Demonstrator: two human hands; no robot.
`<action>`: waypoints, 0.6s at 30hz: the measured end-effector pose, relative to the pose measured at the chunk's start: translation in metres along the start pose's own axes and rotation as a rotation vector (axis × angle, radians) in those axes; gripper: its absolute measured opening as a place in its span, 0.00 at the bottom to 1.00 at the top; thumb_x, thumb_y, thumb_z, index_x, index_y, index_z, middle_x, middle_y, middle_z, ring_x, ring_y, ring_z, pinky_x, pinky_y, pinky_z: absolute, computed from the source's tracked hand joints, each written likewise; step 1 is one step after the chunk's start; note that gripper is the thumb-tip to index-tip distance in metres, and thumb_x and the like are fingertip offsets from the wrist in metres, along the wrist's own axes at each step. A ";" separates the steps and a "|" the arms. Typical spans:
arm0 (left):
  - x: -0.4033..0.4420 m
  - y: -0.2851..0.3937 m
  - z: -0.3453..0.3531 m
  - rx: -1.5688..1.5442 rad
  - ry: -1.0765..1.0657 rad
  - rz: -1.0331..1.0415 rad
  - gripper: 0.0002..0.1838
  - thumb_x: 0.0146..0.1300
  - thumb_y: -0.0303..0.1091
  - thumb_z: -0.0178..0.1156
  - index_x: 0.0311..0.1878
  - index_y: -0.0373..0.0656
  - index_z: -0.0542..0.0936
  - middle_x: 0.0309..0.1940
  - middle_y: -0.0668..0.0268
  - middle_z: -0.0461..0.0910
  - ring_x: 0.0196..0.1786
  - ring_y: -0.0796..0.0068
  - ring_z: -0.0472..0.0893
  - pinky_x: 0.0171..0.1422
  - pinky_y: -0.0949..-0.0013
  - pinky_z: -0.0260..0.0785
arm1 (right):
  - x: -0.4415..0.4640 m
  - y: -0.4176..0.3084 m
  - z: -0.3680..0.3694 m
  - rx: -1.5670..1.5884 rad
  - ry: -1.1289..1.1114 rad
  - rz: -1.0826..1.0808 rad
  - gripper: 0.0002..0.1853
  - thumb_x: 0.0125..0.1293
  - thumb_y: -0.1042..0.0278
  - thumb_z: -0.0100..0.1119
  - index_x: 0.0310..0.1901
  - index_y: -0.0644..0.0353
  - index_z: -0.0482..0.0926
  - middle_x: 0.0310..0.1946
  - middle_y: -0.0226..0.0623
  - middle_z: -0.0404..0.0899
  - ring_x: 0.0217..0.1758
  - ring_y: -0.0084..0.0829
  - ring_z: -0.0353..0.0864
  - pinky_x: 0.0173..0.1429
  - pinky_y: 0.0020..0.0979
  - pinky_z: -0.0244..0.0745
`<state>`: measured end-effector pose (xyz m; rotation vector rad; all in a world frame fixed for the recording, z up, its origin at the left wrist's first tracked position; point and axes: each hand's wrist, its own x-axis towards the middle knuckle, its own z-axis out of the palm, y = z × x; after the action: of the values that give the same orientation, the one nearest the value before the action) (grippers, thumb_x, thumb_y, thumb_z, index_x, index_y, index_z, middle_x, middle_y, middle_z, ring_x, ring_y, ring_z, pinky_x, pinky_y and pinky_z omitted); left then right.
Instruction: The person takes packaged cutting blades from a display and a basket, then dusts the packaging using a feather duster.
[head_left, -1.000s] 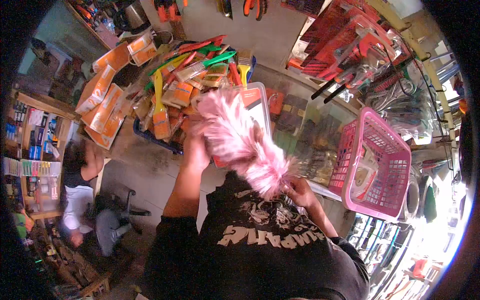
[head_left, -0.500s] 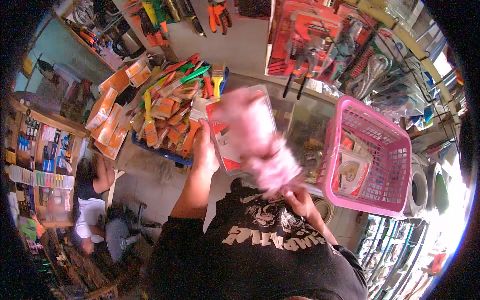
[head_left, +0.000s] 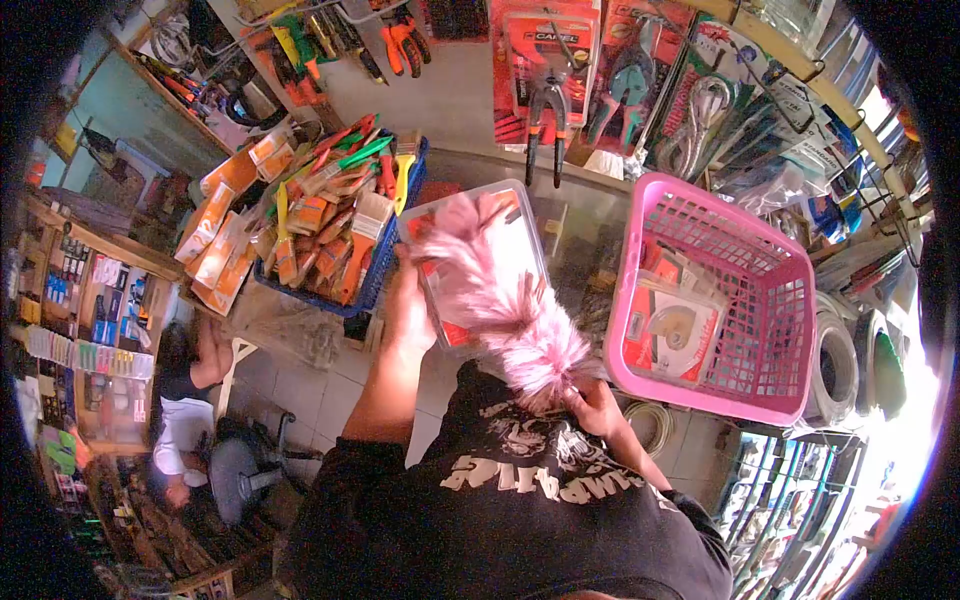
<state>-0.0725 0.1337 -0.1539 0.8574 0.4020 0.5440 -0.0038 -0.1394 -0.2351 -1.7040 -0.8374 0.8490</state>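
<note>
My left hand [head_left: 410, 312] is closed around the left edge of a clear plastic blister pack [head_left: 520, 262] with a red and white card inside. Closed on the base of a fluffy pink feather duster [head_left: 540, 345], my right hand [head_left: 597, 408] is close to my shirt front. The feathers lie diagonally across the pack's face and hide much of its print. To the right, a pink plastic basket [head_left: 622, 300] holds a few similar flat packs [head_left: 672, 332].
Beyond my left hand, a blue basket [head_left: 385, 265] is heaped with paintbrushes [head_left: 325, 215], beside orange boxes [head_left: 222, 262]. Carded pliers [head_left: 548, 110] hang ahead. Coiled hose [head_left: 835, 362] stands at right. Another person [head_left: 185, 430] sits at far left near a stool [head_left: 235, 480].
The duster was smeared by motion before and now shows more sharply, still across the pack. My view has shifted slightly, bringing the hanging pliers and pink basket further left.
</note>
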 end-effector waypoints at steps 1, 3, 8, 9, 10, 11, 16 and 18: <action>-0.004 0.004 0.007 0.005 0.002 -0.013 0.31 0.62 0.58 0.38 0.56 0.41 0.63 0.50 0.62 0.69 0.52 0.69 0.70 0.58 0.62 0.60 | -0.001 -0.002 0.002 0.024 0.042 -0.031 0.15 0.62 0.62 0.49 0.41 0.67 0.72 0.35 0.40 0.75 0.40 0.29 0.71 0.49 0.31 0.65; -0.009 0.008 0.014 0.014 0.008 -0.040 0.32 0.61 0.59 0.38 0.57 0.42 0.61 0.51 0.62 0.68 0.53 0.68 0.70 0.58 0.61 0.61 | -0.002 -0.004 0.004 0.073 0.101 -0.073 0.15 0.62 0.62 0.48 0.41 0.67 0.73 0.35 0.40 0.75 0.39 0.29 0.71 0.48 0.31 0.66; -0.005 0.005 0.010 -0.038 -0.068 0.011 0.33 0.60 0.59 0.39 0.59 0.42 0.60 0.53 0.62 0.67 0.53 0.67 0.70 0.56 0.61 0.62 | 0.001 0.021 0.009 0.216 0.080 0.141 0.13 0.61 0.65 0.50 0.40 0.67 0.73 0.34 0.40 0.75 0.40 0.28 0.71 0.47 0.32 0.66; -0.006 0.006 0.010 -0.031 -0.071 0.036 0.33 0.60 0.60 0.39 0.58 0.42 0.60 0.53 0.62 0.67 0.53 0.67 0.70 0.56 0.62 0.63 | 0.004 0.019 0.008 0.139 0.005 0.035 0.12 0.61 0.65 0.50 0.40 0.66 0.73 0.34 0.40 0.75 0.39 0.29 0.71 0.47 0.32 0.66; -0.004 0.001 -0.002 -0.017 -0.032 0.025 0.35 0.60 0.60 0.40 0.59 0.40 0.59 0.54 0.61 0.66 0.54 0.67 0.69 0.57 0.61 0.62 | 0.009 0.015 0.005 0.061 -0.069 -0.072 0.12 0.61 0.65 0.49 0.39 0.66 0.73 0.33 0.40 0.75 0.39 0.29 0.71 0.46 0.32 0.66; -0.003 0.001 -0.013 0.165 -0.058 0.042 0.35 0.60 0.60 0.40 0.59 0.40 0.59 0.55 0.61 0.65 0.54 0.67 0.68 0.57 0.61 0.61 | 0.011 0.010 0.003 -0.016 -0.144 -0.180 0.12 0.61 0.65 0.49 0.39 0.66 0.73 0.33 0.40 0.74 0.38 0.29 0.71 0.46 0.32 0.66; -0.013 0.005 0.005 -0.077 -0.068 0.044 0.36 0.59 0.61 0.40 0.59 0.38 0.59 0.54 0.59 0.66 0.57 0.67 0.67 0.59 0.61 0.60 | 0.007 0.014 0.012 0.056 0.048 0.037 0.14 0.62 0.62 0.48 0.40 0.65 0.72 0.31 0.43 0.74 0.36 0.33 0.72 0.44 0.32 0.66; -0.013 -0.004 -0.011 0.033 -0.047 0.037 0.36 0.59 0.61 0.40 0.59 0.38 0.59 0.54 0.59 0.66 0.56 0.67 0.67 0.59 0.62 0.60 | 0.006 0.008 0.011 -0.018 -0.019 -0.109 0.15 0.62 0.60 0.48 0.42 0.65 0.72 0.30 0.43 0.74 0.34 0.33 0.72 0.43 0.32 0.67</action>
<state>-0.0872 0.1302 -0.1623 0.9098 0.3533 0.5516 -0.0090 -0.1314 -0.2464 -1.6519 -0.9449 0.7869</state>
